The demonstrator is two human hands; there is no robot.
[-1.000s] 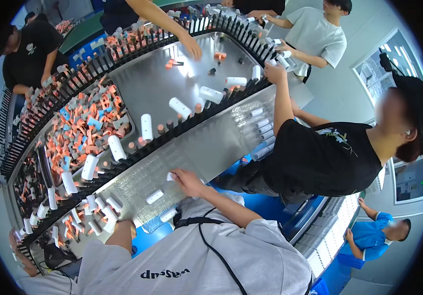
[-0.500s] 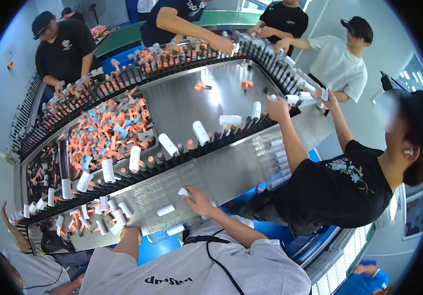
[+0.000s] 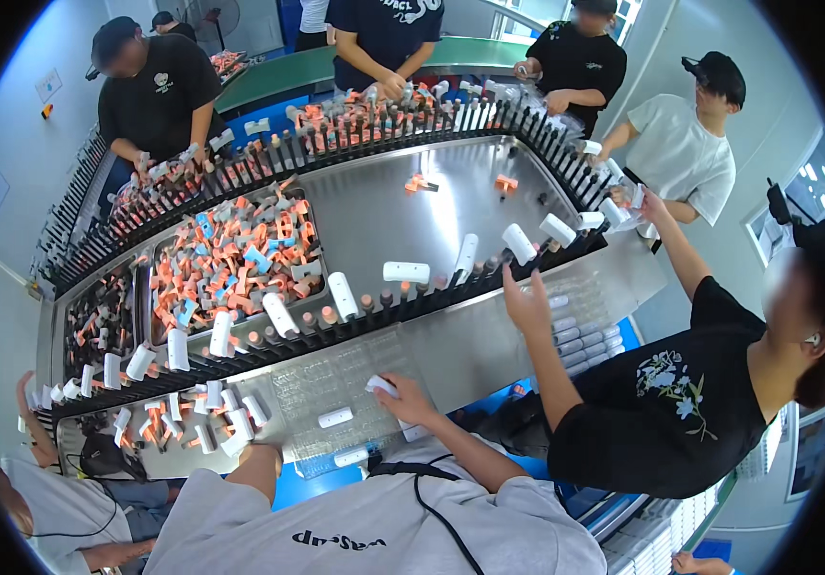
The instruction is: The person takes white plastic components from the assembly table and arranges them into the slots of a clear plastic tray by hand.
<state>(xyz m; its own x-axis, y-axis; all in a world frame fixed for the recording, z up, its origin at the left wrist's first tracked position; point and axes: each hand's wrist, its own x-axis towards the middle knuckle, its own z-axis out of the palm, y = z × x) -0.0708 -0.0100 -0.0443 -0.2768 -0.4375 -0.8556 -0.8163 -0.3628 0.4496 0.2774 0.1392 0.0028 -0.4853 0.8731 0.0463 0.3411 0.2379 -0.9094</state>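
My right hand [image 3: 407,399] is closed on a white cylindrical casing [image 3: 382,386] above a clear plastic blister tray [image 3: 307,386]. In that tray lies another white casing [image 3: 335,418]. A third casing [image 3: 350,456] rests nearer me, over clear plastic by the table edge. My left hand [image 3: 261,458] is beside a loose pile of white and orange parts [image 3: 171,420], against a white casing [image 3: 237,443]. Its fingers are hidden, so its grip does not show.
A black conveyor of upright pegs [image 3: 386,311], several with white casings, curves around a metal table [image 3: 365,201]. Inside it stands a tray of orange and grey parts [image 3: 240,249]. At my right a co-worker [image 3: 662,374] reaches over the line; filled trays [image 3: 585,345] lie there. Other people work opposite.
The casings on the conveyor have shifted along. My right hand, still holding its casing, appears slightly lower and to the right as the view shifts. The co-worker's near hand has moved off the pegs, fingers opening.
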